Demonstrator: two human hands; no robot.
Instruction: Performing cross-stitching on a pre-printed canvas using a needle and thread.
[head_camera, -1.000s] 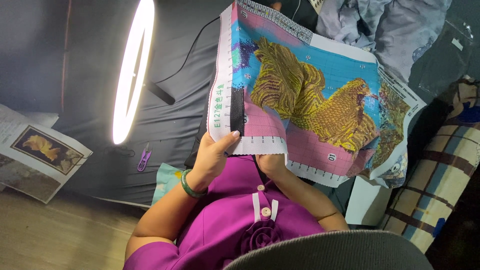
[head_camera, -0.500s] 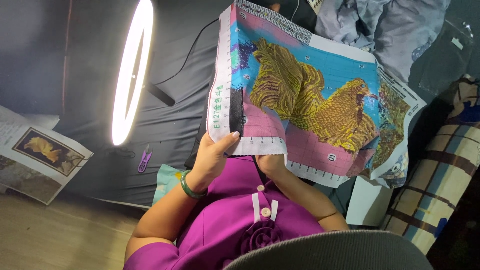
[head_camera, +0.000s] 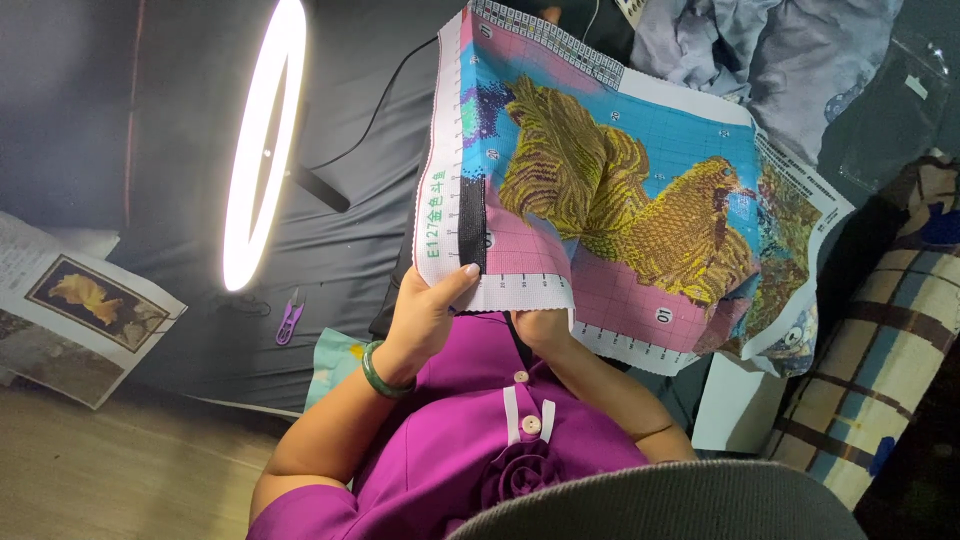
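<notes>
A cross-stitch canvas (head_camera: 620, 210) with a golden bird on blue and pink grid squares is held up in front of me. My left hand (head_camera: 425, 315), a green bangle on its wrist, grips the canvas's lower left edge, thumb on the front next to a black strip. My right hand (head_camera: 545, 328) is at the bottom edge; most of it is hidden behind the cloth, so its grip does not show clearly. My purple top with a fabric flower (head_camera: 520, 470) fills the bottom of the view.
A lit ring light (head_camera: 262, 150) stands at the left over a dark cloth. Small purple thread snips (head_camera: 288, 320) lie below it. A printed picture sheet (head_camera: 85, 305) is far left. A plaid blanket (head_camera: 880, 340) is right, grey clothes (head_camera: 770, 60) at top right.
</notes>
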